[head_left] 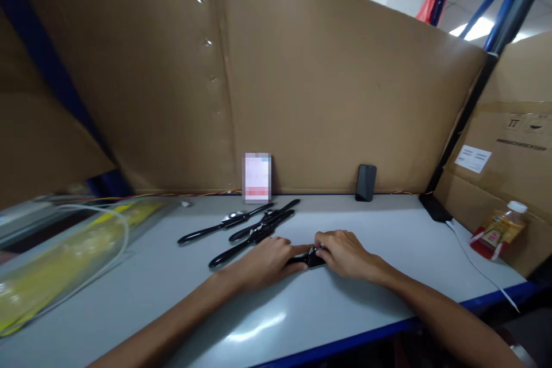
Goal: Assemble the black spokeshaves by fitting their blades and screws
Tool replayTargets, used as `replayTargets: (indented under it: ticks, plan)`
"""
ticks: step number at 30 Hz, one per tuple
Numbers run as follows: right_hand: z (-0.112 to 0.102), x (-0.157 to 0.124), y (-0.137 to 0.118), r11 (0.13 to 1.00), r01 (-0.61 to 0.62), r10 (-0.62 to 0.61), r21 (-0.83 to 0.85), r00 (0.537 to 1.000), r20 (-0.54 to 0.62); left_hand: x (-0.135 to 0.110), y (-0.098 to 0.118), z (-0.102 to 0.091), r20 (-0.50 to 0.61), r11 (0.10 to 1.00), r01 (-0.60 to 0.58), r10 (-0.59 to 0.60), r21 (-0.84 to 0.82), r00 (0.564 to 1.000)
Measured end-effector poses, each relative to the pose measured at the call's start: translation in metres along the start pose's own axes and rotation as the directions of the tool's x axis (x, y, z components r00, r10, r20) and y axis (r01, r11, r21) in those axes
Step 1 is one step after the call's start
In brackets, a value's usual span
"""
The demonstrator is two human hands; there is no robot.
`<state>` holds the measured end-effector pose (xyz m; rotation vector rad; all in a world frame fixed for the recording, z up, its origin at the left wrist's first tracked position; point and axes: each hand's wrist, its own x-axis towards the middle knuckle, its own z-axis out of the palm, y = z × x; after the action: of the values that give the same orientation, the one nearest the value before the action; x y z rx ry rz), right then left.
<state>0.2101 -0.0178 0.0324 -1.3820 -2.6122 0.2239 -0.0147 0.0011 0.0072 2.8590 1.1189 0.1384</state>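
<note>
Near the middle of the table a black spokeshave (pixel 316 259) is held in both hands. My left hand (pixel 272 259) grips its left handle, thumb and index finger stretched along it. The fingers of my right hand (pixel 340 252) are closed over the central body, at its small silver parts, and cover the right side. Beyond my left hand lie more black spokeshaves, all slanting: one (pixel 235 218) with a shiny silver plate at the back left, a second (pixel 268 218) beside it, and a third (pixel 257 234) closest to my left wrist.
A lit, blurred screen (pixel 257 178) and a dark phone (pixel 365 183) lean against the cardboard wall (pixel 310 98). On the left lies a yellow plastic-wrapped package (pixel 73 259) with a white cable (pixel 126 236). A red-liquid bottle (pixel 498 233) stands on the right, by another cable (pixel 478 264).
</note>
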Motion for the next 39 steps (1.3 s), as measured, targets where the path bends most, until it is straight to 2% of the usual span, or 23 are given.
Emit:
replayTargets:
  ticks: [2, 10, 15, 17, 21, 28, 32, 36, 39]
  plan:
    - [0.001, 0.0, 0.001, 0.998, 0.042, -0.041, 0.046, 0.999, -0.024, 0.0, 0.0, 0.001, -0.001, 1.0, -0.002, 0.002, -0.018, 1.0]
    - [0.01, 0.005, 0.005, 0.984, 0.06, -0.051, 0.168, 0.997, -0.063, 0.0, 0.003, -0.002, -0.014, 1.0, -0.008, 0.008, -0.004, 1.0]
    - [0.009, 0.003, 0.005, 0.992, -0.101, 0.104, 0.072, 0.994, -0.038, 0.0, 0.007, -0.007, -0.006, 1.0, -0.005, 0.005, 0.019, 1.0]
    - [0.008, 0.002, 0.005, 0.996, -0.078, 0.079, 0.046, 0.997, -0.019, 0.0, 0.009, -0.009, 0.007, 0.999, 0.003, -0.004, 0.034, 1.0]
    - [0.008, 0.002, 0.008, 0.992, 0.04, -0.037, 0.117, 0.999, -0.025, 0.001, 0.01, -0.011, 0.02, 0.999, 0.0, -0.001, 0.05, 1.0]
    - [0.011, 0.006, 0.012, 0.979, 0.013, -0.003, 0.202, 0.999, -0.053, 0.001, 0.009, -0.01, 0.014, 0.998, -0.006, 0.005, 0.068, 1.0]
    - [0.013, 0.006, 0.013, 0.987, -0.02, 0.027, 0.16, 0.999, -0.043, 0.001, 0.01, -0.01, 0.024, 0.997, -0.003, 0.001, 0.08, 1.0]
    - [0.013, 0.006, 0.016, 0.994, 0.016, -0.01, 0.111, 0.998, -0.056, 0.001, 0.008, -0.008, 0.015, 0.997, -0.003, 0.002, 0.071, 1.0]
    - [0.011, 0.006, 0.02, 0.998, 0.053, -0.053, 0.043, 0.998, -0.018, 0.002, 0.008, -0.008, 0.015, 0.997, 0.009, -0.01, 0.074, 1.0]
